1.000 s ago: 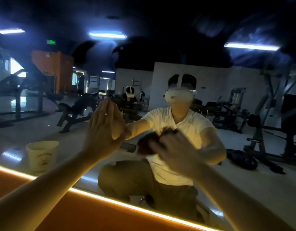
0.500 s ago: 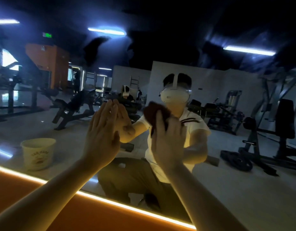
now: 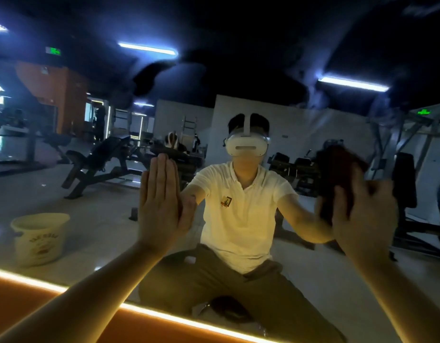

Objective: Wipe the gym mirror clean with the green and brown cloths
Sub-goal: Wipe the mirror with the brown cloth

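The gym mirror (image 3: 95, 219) fills the view ahead and reflects me crouched before it. My left hand (image 3: 159, 204) lies flat against the glass, fingers straight and together, holding nothing. My right hand (image 3: 362, 216), blurred by motion, presses the brown cloth (image 3: 335, 167) against the mirror at the right; the dark reddish cloth shows above and left of my fingers. No green cloth is visible.
A glowing light strip (image 3: 164, 315) runs along the mirror's lower edge above an orange ledge (image 3: 53, 315). The reflection shows a cream bucket (image 3: 39, 237) on the floor at the left, weight benches and gym machines behind.
My right hand has swept the brown cloth from the mirror's centre up and then far to the right. My left hand has stayed flat on the glass.
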